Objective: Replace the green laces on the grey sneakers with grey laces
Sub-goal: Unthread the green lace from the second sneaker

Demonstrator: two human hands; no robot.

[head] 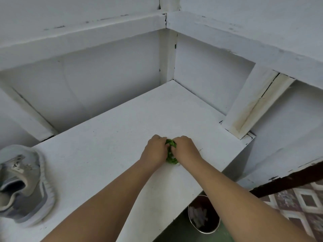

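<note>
Laces (171, 152), one green bundle, we pinch with left hand (154, 151) and right hand (186, 148); one sneaker (24, 186), no legible writing.

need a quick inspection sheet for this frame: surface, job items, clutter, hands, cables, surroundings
Surface: white painted shelf top, scuffed and speckled, set into a corner.
Job's things: green laces bunched into a wad between both hands; one grey sneaker at the left edge, apart from the hands, no lace visible in it. Grey laces: nothing seen.
Clutter: nothing seen on the surface.
Grippers: left hand and right hand both grip the green wad, fingers curled.
Cables: nothing seen.
Surroundings: white walls and beams with chipped paint; a round metal bowl on the floor below the shelf edge; patterned floor tiles at right.
</note>
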